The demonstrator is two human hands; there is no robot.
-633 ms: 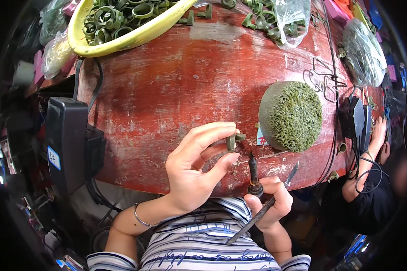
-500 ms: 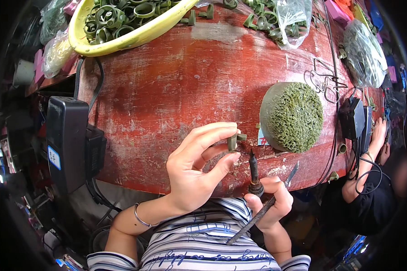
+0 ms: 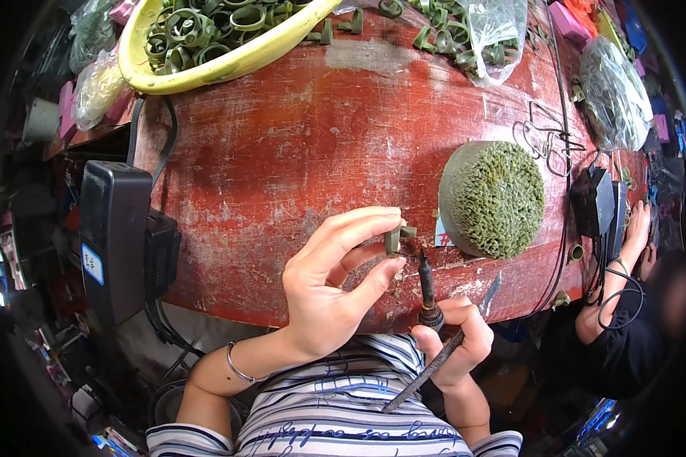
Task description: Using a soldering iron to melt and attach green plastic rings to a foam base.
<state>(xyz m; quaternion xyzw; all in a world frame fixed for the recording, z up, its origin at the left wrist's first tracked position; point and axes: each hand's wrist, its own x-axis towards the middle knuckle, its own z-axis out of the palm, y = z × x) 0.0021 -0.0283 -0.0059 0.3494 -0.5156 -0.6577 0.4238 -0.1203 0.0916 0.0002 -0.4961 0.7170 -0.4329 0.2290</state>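
My left hand (image 3: 324,282) pinches a small green ring (image 3: 392,241) on edge between thumb and fingertips, above the red table. In my right hand (image 3: 465,350) is a soldering-iron-like pen (image 3: 426,282), its dark, thin tip pointing up and standing just right of the ring. A thin dark wire seems to run between the tip and the ring; whether they touch I cannot tell. The same hand also grips a slim knife-like tool (image 3: 442,362), slanted across the palm with its flat metal blade up to the right. Beyond my right hand stands a round block (image 3: 503,199) with a rough green top.
A yellow basin (image 3: 229,75) full of green rings stands at the far left. More green rings (image 3: 446,34) lie by a clear plastic bag (image 3: 497,34). Black power boxes (image 3: 114,236) and cables edge the table (image 3: 282,152). Another person's arm (image 3: 625,259) reaches in at right.
The pen's tip has shifted very slightly left, toward the ring. Both hands keep their hold, and the rest of the scene looks almost the same.
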